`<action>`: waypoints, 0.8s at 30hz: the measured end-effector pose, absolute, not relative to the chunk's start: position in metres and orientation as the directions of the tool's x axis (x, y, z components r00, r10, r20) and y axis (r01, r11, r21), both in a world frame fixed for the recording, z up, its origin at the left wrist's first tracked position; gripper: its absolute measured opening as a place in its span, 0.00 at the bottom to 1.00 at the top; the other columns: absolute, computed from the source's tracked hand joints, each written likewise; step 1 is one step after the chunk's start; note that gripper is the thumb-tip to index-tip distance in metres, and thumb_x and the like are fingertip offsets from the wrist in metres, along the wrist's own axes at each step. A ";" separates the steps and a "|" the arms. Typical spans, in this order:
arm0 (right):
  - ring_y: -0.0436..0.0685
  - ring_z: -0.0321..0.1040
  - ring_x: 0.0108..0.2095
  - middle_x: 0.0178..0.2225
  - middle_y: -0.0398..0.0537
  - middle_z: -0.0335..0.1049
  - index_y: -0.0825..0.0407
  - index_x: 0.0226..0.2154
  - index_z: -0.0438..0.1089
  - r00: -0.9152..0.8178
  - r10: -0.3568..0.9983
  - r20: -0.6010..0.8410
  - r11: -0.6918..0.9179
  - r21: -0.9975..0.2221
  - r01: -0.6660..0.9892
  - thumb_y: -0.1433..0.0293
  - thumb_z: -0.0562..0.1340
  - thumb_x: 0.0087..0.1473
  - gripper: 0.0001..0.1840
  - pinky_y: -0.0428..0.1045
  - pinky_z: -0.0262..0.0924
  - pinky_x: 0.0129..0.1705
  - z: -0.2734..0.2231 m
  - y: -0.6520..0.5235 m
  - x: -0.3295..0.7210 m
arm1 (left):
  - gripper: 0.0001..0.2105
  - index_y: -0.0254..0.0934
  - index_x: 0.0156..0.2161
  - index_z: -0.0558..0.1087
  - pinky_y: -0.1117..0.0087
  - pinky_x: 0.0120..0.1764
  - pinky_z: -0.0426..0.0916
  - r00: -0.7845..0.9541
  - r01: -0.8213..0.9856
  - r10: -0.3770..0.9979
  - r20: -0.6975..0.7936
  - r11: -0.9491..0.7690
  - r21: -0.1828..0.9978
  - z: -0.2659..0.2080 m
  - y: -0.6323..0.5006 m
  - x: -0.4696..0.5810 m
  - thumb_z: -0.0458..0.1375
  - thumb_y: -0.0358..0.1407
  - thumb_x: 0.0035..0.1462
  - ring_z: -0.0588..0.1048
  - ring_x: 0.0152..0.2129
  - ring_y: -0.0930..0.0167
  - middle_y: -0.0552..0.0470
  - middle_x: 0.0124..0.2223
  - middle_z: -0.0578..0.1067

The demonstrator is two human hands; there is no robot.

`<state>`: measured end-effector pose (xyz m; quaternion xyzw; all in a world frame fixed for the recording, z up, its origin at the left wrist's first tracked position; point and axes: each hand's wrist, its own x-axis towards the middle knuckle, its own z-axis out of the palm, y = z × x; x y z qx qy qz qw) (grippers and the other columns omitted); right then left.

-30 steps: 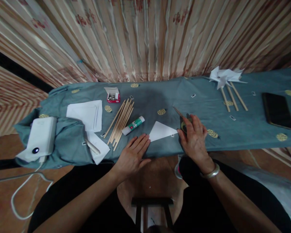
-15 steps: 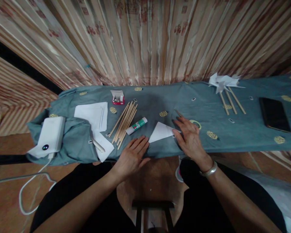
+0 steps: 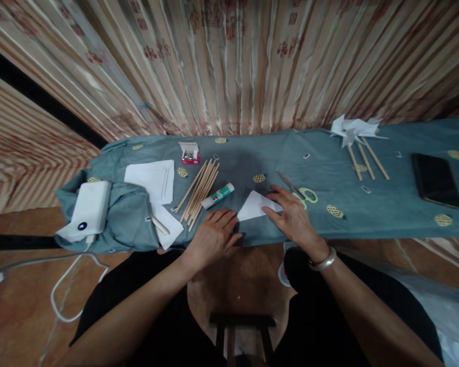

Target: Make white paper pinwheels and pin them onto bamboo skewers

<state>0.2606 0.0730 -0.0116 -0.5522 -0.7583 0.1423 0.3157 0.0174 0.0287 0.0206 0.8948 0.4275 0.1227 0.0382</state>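
One left hand [image 3: 214, 237], one right hand [image 3: 292, 216] — two in all. One white paper piece [image 3: 253, 205], one pair of scissors [image 3: 297, 190], one glue stick [image 3: 218, 196], one red box [image 3: 190, 161] holding metal bits [image 3: 188, 156] too small to count. Loose wooden sticks [image 3: 200, 193] — at least eight, overlapping. Three pinwheel sticks [image 3: 366, 159] under paper heads [image 3: 350, 131] too overlapped to number. One phone [image 3: 436, 180], one power bank [image 3: 92, 206], one white pen-like tool [image 3: 159, 225], one bracelet [image 3: 324, 260], one stool [image 3: 243, 320]. Stacked white sheets [image 3: 147, 178]: more than one, impossible to count exactly.
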 end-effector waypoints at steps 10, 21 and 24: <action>0.67 0.67 0.57 0.56 0.61 0.70 0.52 0.46 0.71 -0.157 0.945 0.286 0.309 -0.632 0.711 0.61 0.62 0.56 0.18 0.63 0.61 0.57 -0.006 0.075 0.259 | 0.17 0.29 0.53 0.69 0.59 0.49 0.70 0.559 0.771 0.798 0.226 -0.600 0.211 0.021 0.041 0.030 0.54 0.39 0.64 0.75 0.47 0.60 0.39 0.52 0.76; 0.63 0.71 0.52 0.54 0.54 0.71 0.48 0.27 0.70 -0.081 0.968 0.238 0.238 -0.762 0.602 0.66 0.63 0.52 0.05 0.59 0.63 0.55 0.006 0.071 0.254 | 0.28 0.32 0.66 0.53 0.53 0.58 0.65 0.527 0.717 0.782 0.332 -0.619 0.320 0.015 0.055 0.051 0.53 0.32 0.63 0.67 0.59 0.59 0.36 0.61 0.67; 0.63 0.69 0.55 0.54 0.55 0.71 0.48 0.29 0.70 -0.027 0.955 0.297 0.255 -0.764 0.592 0.66 0.61 0.54 0.04 0.60 0.61 0.57 0.011 0.065 0.252 | 0.27 0.35 0.67 0.49 0.53 0.59 0.64 0.568 0.666 0.718 0.403 -0.688 0.286 0.024 0.057 0.058 0.49 0.31 0.65 0.63 0.62 0.60 0.37 0.65 0.64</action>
